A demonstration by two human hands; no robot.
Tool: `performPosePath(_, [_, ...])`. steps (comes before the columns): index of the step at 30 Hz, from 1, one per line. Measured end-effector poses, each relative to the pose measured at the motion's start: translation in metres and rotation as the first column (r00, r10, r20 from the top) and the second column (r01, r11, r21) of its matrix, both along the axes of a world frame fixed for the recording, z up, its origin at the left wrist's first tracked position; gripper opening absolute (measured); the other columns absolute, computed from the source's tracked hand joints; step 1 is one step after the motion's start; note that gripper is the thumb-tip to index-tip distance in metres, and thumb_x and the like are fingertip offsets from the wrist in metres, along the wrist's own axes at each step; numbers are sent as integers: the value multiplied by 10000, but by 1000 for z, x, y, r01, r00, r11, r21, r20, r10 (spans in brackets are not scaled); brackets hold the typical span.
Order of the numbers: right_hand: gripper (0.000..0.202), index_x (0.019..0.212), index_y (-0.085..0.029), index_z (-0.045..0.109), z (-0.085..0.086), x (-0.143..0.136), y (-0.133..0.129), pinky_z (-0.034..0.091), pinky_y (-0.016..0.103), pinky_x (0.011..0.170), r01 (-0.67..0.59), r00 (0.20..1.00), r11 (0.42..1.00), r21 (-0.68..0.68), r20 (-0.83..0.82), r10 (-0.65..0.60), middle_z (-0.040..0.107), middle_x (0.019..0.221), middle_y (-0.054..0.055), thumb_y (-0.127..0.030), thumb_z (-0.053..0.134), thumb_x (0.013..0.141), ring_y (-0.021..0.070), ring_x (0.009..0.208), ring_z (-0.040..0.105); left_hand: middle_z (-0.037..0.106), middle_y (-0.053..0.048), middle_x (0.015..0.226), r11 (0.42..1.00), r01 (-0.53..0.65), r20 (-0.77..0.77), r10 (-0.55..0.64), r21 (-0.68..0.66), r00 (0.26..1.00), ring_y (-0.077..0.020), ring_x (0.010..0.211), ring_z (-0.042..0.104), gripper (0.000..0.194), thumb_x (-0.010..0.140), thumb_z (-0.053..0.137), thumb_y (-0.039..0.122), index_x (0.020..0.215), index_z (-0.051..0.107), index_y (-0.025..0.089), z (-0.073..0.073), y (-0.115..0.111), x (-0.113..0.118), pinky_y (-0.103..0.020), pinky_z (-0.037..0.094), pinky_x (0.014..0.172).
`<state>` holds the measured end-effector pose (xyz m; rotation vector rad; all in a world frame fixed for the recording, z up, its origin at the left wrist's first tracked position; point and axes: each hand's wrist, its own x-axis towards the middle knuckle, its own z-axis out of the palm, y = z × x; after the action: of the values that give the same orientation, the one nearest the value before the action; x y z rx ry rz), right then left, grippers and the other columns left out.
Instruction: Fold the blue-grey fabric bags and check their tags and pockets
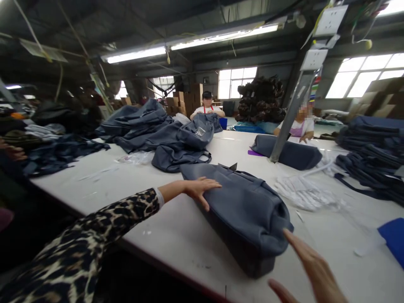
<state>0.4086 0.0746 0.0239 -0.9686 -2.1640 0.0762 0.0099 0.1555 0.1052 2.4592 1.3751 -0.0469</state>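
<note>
A dark blue-grey bag (243, 202) lies on its side on the white table (176, 229), stuffed out and slightly creased at its near end. On the bag's far left part rests my left hand (202, 189), fingers spread and flat against the fabric. My right hand (312, 267) is at the bag's near right end, thumb and fingers wide apart; the index fingertip is at or just beside the bag, and I cannot tell whether it touches. Along the bag's top edge run straps, with a small dark tag (232, 167) sticking up. Neither hand grips anything.
Behind the bag lies a heap of similar bags (151, 126). Clear plastic bags (306, 191) are right of it, near a metal post (292, 113). Stacked bags (372, 143) stand at far right, beside a blue piece (393, 240). Two co-workers are across the table.
</note>
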Motion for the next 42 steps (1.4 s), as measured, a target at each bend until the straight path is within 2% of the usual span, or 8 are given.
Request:
performPosePath(5, [422, 1225, -237, 573, 18, -94, -1, 519, 464, 802, 33, 951, 992, 118, 303, -67, 677, 1072, 110, -344, 662, 827, 329, 974, 637, 700, -85, 1152, 958, -124, -213, 182, 260, 960, -256, 1114, 624, 321, 804, 706, 300, 1118, 686, 238, -18, -20, -50, -344, 435, 953])
performPosePath(11, [326, 1053, -262, 614, 64, 14, 46, 470, 352, 659, 235, 935, 972, 24, 269, -232, 678, 1020, 95, -533, 536, 890, 260, 812, 647, 695, -48, 1055, 913, -58, -84, 100, 403, 991, -231, 1021, 635, 236, 896, 610, 431, 1002, 670, 228, 35, -41, 3, -262, 422, 813])
performPosePath(15, [427, 1054, -261, 677, 85, 52, 44, 442, 432, 770, 233, 819, 971, 57, 526, -228, 674, 1136, 148, -521, 747, 722, 349, 1006, 617, 684, -44, 1033, 933, 108, -32, -103, 345, 994, -233, 952, 654, 422, 839, 668, 545, 1098, 583, 222, 22, -53, 45, -255, 420, 708])
performPosePath(20, [444, 1085, -269, 626, 65, -9, 12, 427, 351, 741, 211, 694, 973, -95, 715, -81, 706, 1011, 41, -309, 816, 685, 267, 924, 652, 662, -51, 1099, 946, 113, -62, -99, 305, 993, -242, 984, 659, 480, 827, 710, 482, 1190, 530, 223, -22, -67, 66, -274, 451, 728])
performPosePath(24, [203, 947, -247, 621, 55, -23, 5, 357, 306, 637, 296, 670, 954, -41, 721, -177, 702, 856, 25, -313, 743, 798, 230, 797, 654, 615, -92, 1215, 935, 54, -90, -23, 352, 996, -284, 1090, 612, 722, 732, 782, 511, 1301, 460, 206, -23, -103, 53, -321, 462, 848])
performPosePath(29, [83, 874, -225, 626, 41, -12, 9, 320, 312, 663, 185, 734, 980, 65, 654, -183, 687, 837, 15, -301, 650, 897, 196, 797, 620, 670, -42, 995, 963, -49, -214, 108, 266, 971, -261, 943, 642, 256, 797, 736, 303, 980, 575, 222, -24, -147, 31, -326, 468, 777])
performPosePath(36, [135, 908, -213, 634, 21, -29, 36, 259, 321, 640, 150, 753, 979, 138, 625, -204, 658, 827, 29, -249, 521, 972, 172, 745, 555, 701, -17, 933, 932, -48, -270, 153, 360, 950, -240, 880, 671, 95, 908, 549, 218, 990, 578, 258, -32, -107, 13, -299, 446, 682])
performPosePath(42, [293, 931, -212, 648, -20, -25, 29, 283, 332, 698, 75, 756, 982, 174, 632, -170, 640, 897, 47, -105, 382, 995, 172, 798, 523, 663, -87, 917, 802, 116, -394, 157, 586, 906, -248, 843, 616, 319, 923, 378, 47, 1046, 622, 211, -78, -119, 15, -367, 467, 705])
